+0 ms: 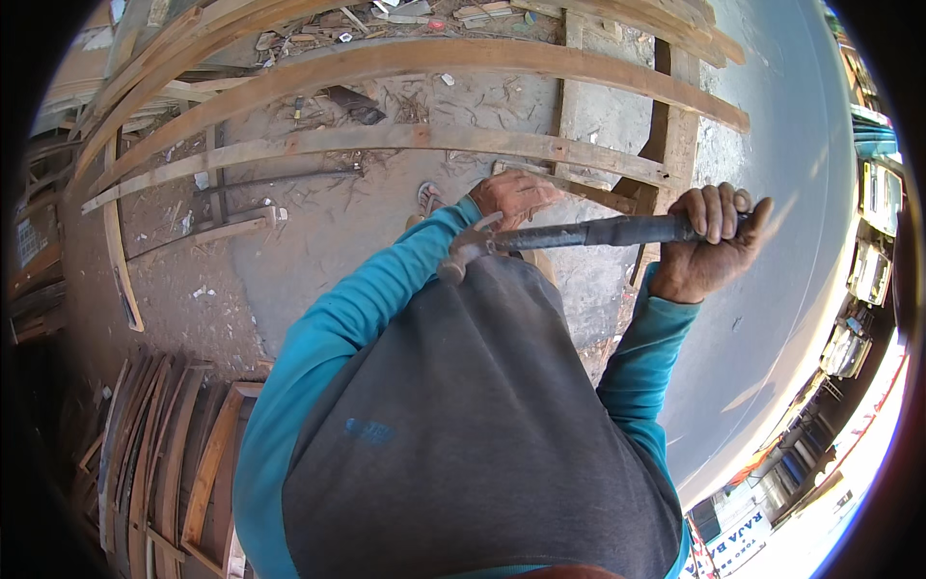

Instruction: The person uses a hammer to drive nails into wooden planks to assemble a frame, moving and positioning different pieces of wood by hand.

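My right hand (712, 241) is closed around the dark handle of a claw hammer (579, 234). The hammer lies level across my body, its metal head near my left forearm. My left hand (513, 196) rests on a long wooden batten (569, 185) of a timber frame just ahead of me, fingers curled on the wood. Both my sleeves are teal, and a grey vest covers my chest in the lower middle of the picture.
Long wooden planks (405, 60) cross a dusty concrete floor (309, 241) strewn with chips. More wooden frames (174, 454) are stacked at the lower left. A sandalled foot (429, 200) shows near the frame. A road (801, 193) and shopfronts curve along the right.
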A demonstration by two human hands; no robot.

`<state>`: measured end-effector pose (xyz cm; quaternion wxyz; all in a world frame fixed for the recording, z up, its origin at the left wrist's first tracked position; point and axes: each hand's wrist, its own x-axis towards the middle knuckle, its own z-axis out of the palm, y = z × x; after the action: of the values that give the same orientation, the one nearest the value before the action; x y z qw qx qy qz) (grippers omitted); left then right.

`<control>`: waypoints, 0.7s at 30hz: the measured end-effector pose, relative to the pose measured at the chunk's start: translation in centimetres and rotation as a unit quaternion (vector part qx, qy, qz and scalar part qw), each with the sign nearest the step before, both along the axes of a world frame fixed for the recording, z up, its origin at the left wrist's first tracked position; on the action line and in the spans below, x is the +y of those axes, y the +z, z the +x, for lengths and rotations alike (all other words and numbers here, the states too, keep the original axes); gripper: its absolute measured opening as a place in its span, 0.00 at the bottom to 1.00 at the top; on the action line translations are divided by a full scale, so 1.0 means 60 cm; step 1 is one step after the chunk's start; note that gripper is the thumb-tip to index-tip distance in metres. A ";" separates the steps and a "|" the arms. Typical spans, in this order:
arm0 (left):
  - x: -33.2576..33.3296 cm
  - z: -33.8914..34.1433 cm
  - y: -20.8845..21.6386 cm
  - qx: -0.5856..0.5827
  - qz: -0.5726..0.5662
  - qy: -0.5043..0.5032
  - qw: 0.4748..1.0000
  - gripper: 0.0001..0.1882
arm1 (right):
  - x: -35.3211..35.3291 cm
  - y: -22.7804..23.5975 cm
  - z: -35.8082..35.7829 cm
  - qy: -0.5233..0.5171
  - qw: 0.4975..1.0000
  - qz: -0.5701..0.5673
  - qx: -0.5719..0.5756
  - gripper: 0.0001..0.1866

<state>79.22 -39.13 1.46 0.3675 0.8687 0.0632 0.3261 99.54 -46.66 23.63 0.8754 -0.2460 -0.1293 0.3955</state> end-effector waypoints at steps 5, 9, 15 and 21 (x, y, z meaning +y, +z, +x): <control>-0.027 -0.045 0.007 0.265 -0.067 0.147 0.950 0.41 | -0.028 -0.025 0.010 -0.042 0.996 0.000 0.073 0.22; -0.079 -0.061 0.061 0.104 -0.517 0.023 0.849 0.48 | -0.061 -0.015 0.031 -0.072 0.996 0.001 -0.042 0.24; -0.113 0.047 0.130 -0.318 -0.872 0.081 0.362 0.29 | -0.175 -0.038 -0.013 0.035 0.962 -0.051 -0.266 0.26; -0.100 -0.026 0.001 -0.434 -0.870 0.067 0.224 0.28 | -0.298 -0.049 0.008 0.423 0.803 -0.189 -0.375 0.67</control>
<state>77.66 -45.11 1.53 0.8436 -0.2706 0.1969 0.4200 100.01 -64.51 20.68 0.4404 -0.4568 -0.4616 0.6199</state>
